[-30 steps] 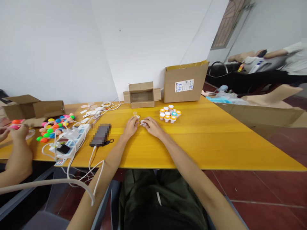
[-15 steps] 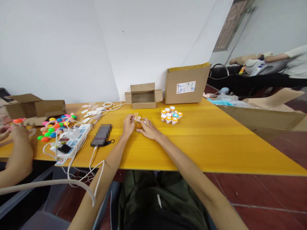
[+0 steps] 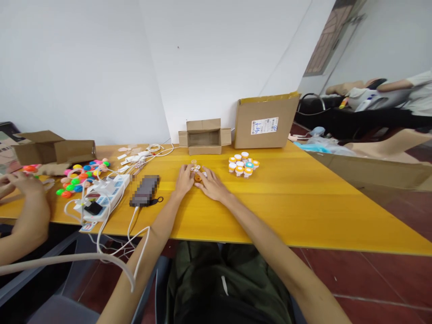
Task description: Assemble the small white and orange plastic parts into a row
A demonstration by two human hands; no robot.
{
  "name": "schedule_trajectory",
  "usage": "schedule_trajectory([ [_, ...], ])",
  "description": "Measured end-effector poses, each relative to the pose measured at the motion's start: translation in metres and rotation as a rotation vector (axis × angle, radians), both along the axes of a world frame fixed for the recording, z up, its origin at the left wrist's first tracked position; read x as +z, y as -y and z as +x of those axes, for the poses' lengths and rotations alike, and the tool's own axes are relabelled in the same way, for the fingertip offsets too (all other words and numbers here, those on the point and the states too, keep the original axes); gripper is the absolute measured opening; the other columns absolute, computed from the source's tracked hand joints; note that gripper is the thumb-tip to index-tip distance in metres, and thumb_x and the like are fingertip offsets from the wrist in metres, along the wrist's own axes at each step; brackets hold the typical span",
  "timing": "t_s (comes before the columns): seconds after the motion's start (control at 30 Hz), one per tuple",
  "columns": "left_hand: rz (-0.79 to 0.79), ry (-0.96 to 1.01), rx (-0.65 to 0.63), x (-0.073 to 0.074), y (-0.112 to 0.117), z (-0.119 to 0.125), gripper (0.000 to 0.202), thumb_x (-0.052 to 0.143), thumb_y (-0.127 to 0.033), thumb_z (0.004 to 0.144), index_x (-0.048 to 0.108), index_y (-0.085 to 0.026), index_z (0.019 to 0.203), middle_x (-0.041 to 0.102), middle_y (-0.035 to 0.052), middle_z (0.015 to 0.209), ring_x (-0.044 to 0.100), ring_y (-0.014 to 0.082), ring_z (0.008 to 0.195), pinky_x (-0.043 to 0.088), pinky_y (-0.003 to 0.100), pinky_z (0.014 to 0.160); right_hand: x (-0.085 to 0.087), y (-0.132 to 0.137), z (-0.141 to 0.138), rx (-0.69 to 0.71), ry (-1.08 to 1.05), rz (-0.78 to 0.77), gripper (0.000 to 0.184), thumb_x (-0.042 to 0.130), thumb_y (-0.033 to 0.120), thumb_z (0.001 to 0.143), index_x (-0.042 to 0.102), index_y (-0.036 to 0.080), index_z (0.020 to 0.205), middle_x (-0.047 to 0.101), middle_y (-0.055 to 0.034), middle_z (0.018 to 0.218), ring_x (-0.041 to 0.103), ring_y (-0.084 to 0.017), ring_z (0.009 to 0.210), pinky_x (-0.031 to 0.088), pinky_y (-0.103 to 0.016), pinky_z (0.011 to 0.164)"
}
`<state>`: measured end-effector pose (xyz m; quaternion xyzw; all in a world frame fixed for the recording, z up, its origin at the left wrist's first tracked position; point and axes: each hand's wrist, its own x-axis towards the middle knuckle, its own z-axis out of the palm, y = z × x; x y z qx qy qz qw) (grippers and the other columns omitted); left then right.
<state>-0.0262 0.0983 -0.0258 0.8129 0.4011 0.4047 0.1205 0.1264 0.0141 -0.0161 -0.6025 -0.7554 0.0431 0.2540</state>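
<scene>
My left hand lies on the table, fingers extended and a little bent, beside a small cluster of white pieces. From the other side my right hand comes close with its fingers spread. A round amber-orange piece sits between the two hands, near my right fingertips; whether they touch it, I cannot tell. Just beyond the fingers is a small clear ring-like piece. To the right stands a group of several small white items with orange, white and teal round tops.
An open cardboard box and a taped carton stand at the back. On the left are a phone, a power strip with cables, and colourful balls. Another person's hand works at far left.
My left hand has lowered slightly and its fingers have straightened near the white pieces. My right hand stays almost in place. The whole view has shifted a little.
</scene>
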Motion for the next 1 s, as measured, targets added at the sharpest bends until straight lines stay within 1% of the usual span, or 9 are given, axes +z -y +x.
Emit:
schedule_trajectory([
  [0.1, 0.015, -0.001, -0.006, -0.001, 0.000, 0.000, 0.030, 0.056, -0.018, 0.091, 0.064, -0.026, 0.119, 0.061, 0.0096, 0.113, 0.063, 0.0262, 0.108, 0.053, 0.044, 0.099, -0.006, 0.000, 0.001, -0.028, -0.002, 0.014, 0.055, 0.051, 0.048, 0.099, 0.045, 0.031, 0.150, 0.033, -0.0137, 0.163, 0.036, -0.032, 0.148, 0.037, -0.056, 0.117],
  [0.23, -0.001, 0.026, 0.004, 0.001, 0.000, 0.001, 0.031, 0.051, -0.021, 0.095, 0.063, -0.027, 0.123, 0.060, 0.0092, 0.115, 0.062, 0.0253, 0.110, 0.053, 0.043, 0.100, -0.016, 0.001, 0.003, -0.071, 0.021, 0.008, 0.064, 0.051, 0.057, 0.096, 0.039, 0.031, 0.154, 0.027, -0.0139, 0.167, 0.031, -0.037, 0.151, 0.032, -0.060, 0.118],
  [0.37, 0.007, 0.066, 0.016, 0.005, 0.002, 0.002, 0.032, 0.048, -0.026, 0.099, 0.060, -0.028, 0.128, 0.061, 0.0097, 0.118, 0.061, 0.0254, 0.115, 0.051, 0.044, 0.103, -0.022, -0.005, 0.002, -0.085, 0.021, -0.001, 0.068, 0.049, 0.059, 0.096, 0.033, 0.033, 0.157, 0.030, -0.0127, 0.166, 0.031, -0.037, 0.151, 0.031, -0.060, 0.118],
  [0.47, 0.027, 0.088, 0.033, 0.006, 0.003, 0.002, 0.031, 0.047, -0.031, 0.101, 0.059, -0.029, 0.129, 0.061, 0.0102, 0.120, 0.061, 0.0253, 0.117, 0.050, 0.043, 0.105, -0.018, -0.014, -0.003, -0.103, 0.005, -0.012, 0.069, 0.051, 0.056, 0.095, 0.032, 0.031, 0.157, 0.033, -0.0140, 0.165, 0.035, -0.038, 0.149, 0.031, -0.058, 0.118],
  [0.57, 0.036, 0.106, 0.053, 0.006, 0.003, 0.003, 0.031, 0.046, -0.035, 0.102, 0.057, -0.027, 0.130, 0.061, 0.0109, 0.124, 0.061, 0.0252, 0.120, 0.050, 0.044, 0.106, -0.010, -0.025, -0.012, -0.139, -0.005, -0.034, 0.070, 0.055, 0.051, 0.094, 0.033, 0.028, 0.156, 0.032, -0.0172, 0.164, 0.038, -0.039, 0.147, 0.030, -0.060, 0.118],
  [0.7, 0.035, 0.139, 0.084, 0.004, 0.002, 0.003, 0.032, 0.045, -0.038, 0.103, 0.054, -0.025, 0.130, 0.061, 0.0120, 0.126, 0.059, 0.0251, 0.123, 0.048, 0.044, 0.108, -0.002, -0.038, -0.021, -0.148, -0.052, -0.033, 0.074, 0.057, 0.048, 0.092, 0.030, 0.026, 0.157, 0.035, -0.0198, 0.161, 0.041, -0.039, 0.145, 0.029, -0.060, 0.118],
  [0.87, 0.026, 0.205, 0.113, 0.003, 0.004, 0.005, 0.031, 0.042, -0.039, 0.104, 0.053, -0.024, 0.128, 0.061, 0.0123, 0.127, 0.059, 0.0243, 0.124, 0.047, 0.042, 0.108, -0.001, -0.054, -0.027, -0.157, -0.055, -0.038, 0.066, 0.054, 0.045, 0.094, 0.038, 0.021, 0.153, 0.039, -0.0218, 0.158, 0.042, -0.039, 0.143, 0.029, -0.060, 0.118],
  [1.0, -0.005, 0.281, 0.137, 0.004, 0.008, 0.009, 0.030, 0.043, -0.040, 0.104, 0.054, -0.023, 0.126, 0.061, 0.0127, 0.127, 0.058, 0.0243, 0.123, 0.045, 0.042, 0.109, 0.001, -0.062, -0.031, -0.127, -0.033, -0.002, 0.058, 0.046, 0.041, 0.098, 0.040, 0.021, 0.153, 0.044, -0.0216, 0.154, 0.045, -0.037, 0.140, 0.032, -0.059, 0.116],
])
